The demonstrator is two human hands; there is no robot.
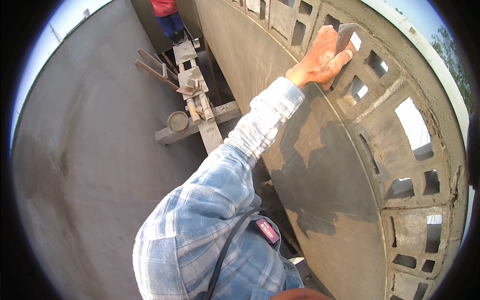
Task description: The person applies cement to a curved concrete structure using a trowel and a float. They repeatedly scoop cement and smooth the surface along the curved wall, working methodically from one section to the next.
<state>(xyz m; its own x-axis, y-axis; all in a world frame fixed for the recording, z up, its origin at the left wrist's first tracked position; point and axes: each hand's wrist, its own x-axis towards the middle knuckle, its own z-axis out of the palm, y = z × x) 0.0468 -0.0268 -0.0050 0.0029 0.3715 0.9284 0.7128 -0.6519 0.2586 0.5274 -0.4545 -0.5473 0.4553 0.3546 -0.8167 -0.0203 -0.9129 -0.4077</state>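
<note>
My left arm, in a light blue plaid sleeve, stretches up and across to the right. My left hand (325,57) is closed on a flat grey metal blade (345,36), its thumb pressed along the side. Whether the blade has a handle is hidden by the fingers. The hand is by the top edge of a smooth plastered wall (310,135), in front of a band of openwork concrete blocks (407,145). A dark, damp-looking patch (325,175) spreads over the plaster below the hand. My right hand does not show.
A narrow walkway of boards and poles (192,75) runs between two walls over a deep gap. A round bucket (177,121) is beside a crossbeam (227,111). Another person (167,15) stands at the far end. A tall grey wall (95,140) rises on the left.
</note>
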